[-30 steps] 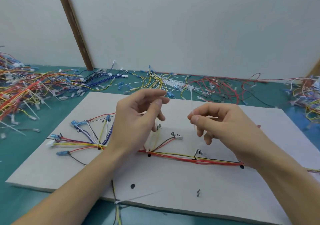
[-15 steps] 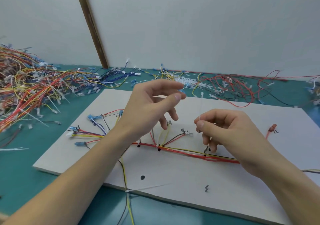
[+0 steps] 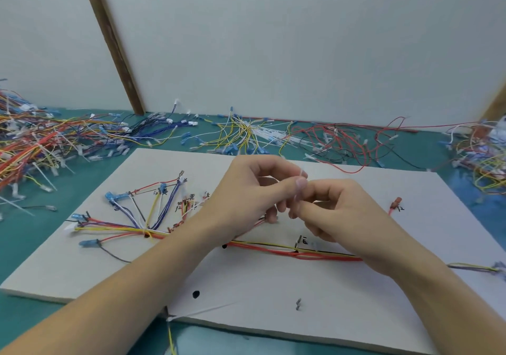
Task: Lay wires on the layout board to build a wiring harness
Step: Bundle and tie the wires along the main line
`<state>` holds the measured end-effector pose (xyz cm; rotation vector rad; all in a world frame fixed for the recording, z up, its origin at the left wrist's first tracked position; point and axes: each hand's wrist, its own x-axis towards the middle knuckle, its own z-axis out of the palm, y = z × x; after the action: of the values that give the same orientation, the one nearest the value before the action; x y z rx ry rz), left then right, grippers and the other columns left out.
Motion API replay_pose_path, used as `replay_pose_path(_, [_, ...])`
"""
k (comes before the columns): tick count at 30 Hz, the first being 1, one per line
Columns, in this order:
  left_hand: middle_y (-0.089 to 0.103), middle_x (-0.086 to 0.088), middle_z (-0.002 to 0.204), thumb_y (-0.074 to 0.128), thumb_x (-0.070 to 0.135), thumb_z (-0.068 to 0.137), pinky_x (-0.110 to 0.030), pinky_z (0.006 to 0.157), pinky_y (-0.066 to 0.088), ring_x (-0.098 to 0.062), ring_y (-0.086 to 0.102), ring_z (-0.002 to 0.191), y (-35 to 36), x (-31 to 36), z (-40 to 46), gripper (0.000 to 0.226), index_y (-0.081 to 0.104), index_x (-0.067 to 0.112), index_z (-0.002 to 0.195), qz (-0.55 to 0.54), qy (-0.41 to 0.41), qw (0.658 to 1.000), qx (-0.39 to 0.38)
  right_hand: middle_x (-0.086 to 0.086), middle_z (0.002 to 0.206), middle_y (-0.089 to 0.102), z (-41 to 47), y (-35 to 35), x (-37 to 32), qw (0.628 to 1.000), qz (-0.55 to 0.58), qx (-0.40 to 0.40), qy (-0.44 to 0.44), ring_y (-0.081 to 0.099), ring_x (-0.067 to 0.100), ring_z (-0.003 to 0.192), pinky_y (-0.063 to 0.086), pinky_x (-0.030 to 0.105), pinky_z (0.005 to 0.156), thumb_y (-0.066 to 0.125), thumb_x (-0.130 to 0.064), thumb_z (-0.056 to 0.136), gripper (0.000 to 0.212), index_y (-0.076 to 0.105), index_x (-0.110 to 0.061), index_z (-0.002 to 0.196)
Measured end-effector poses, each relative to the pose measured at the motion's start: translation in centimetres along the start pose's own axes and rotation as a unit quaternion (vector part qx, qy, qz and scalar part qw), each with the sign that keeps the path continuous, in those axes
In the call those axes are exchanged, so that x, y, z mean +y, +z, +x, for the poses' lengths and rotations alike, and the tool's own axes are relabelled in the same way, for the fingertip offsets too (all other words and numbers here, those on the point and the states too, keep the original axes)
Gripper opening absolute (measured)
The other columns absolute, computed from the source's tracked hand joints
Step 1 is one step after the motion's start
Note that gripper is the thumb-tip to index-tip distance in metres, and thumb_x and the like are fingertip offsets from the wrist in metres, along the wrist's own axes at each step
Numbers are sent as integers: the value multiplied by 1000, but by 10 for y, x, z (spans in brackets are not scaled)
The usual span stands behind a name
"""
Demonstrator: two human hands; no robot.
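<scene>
both hands meet above the middle of the flat pale grey layout board (image 3: 342,300), which lies on a teal table top (image 3: 32,250). the left hand (image 3: 246,193) has its thumb and forefinger curled together, pinching the upper end of a thin translucent white plastic tie (image 3: 299,187), and its lower fingers are bent under. the right hand (image 3: 336,212) touches the left at the fingertips and pinches the lower part of the same tie between thumb and forefinger, its other fingers curled in; how much of the tie runs on behind the fingers cannot be told. under the hands a bundle of red, yellow and black wires (image 3: 287,249) runs along the board from left to right, passing a small metal peg (image 3: 298,241) and going out of sight beneath the right wrist. at the left end of the board, blue, white, yellow and red wires fan out (image 3: 142,212) to blue plastic connectors (image 3: 113,197). a lone red terminal (image 3: 395,204) lies near the right part of the board, well apart from the hands. two black dots (image 3: 195,294) and a second small peg (image 3: 298,304) sit on the near part of the board. behind the board, loose heaps of coloured wires (image 3: 41,146) lie spread over the table along the pale wall (image 3: 301,40).
</scene>
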<state>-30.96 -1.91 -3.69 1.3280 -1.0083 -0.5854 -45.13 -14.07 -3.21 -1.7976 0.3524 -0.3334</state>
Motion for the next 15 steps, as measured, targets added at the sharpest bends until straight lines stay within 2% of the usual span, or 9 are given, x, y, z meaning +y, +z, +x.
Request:
replay_pose_path(5, [69,-7,74,80,12,87,-26,43,43,-16,54,53,2,-7,-3,4,77,14,86,-28,-21,999,39,-5,55,59,0,-3,1,1000,-1,21,-7,45,11,48,36,18,44,67,-10,95,16,75,-11,81])
replay_pose_path(10, [64,-1,61,81,11,87,-27,42,44,-16,53,49,1,-9,-4,4,78,9,86,-8,-19,997,72,6,75,71,5,-6,3,990,63,114,-55,54,15,54,43,23,46,66,-7,95,13,77,-14,93])
replay_pose_path(13, [64,2,56,82,14,87,-20,40,41,-13,52,44,3,-10,-8,6,78,9,86,25,-6,998,63,5,76,69,4,-8,5,987,77,106,-97,56,16,57,45,23,49,69,-9,95,14,79,-18,101])
replay_pose_path(15, [64,8,55,82,14,87,-18,41,40,-11,51,42,5,-10,-9,6,79,10,85,41,11,998,55,0,72,67,3,-6,7,986,60,100,-121,57,16,56,46,25,49,72,-9,94,13,79,-18,99])
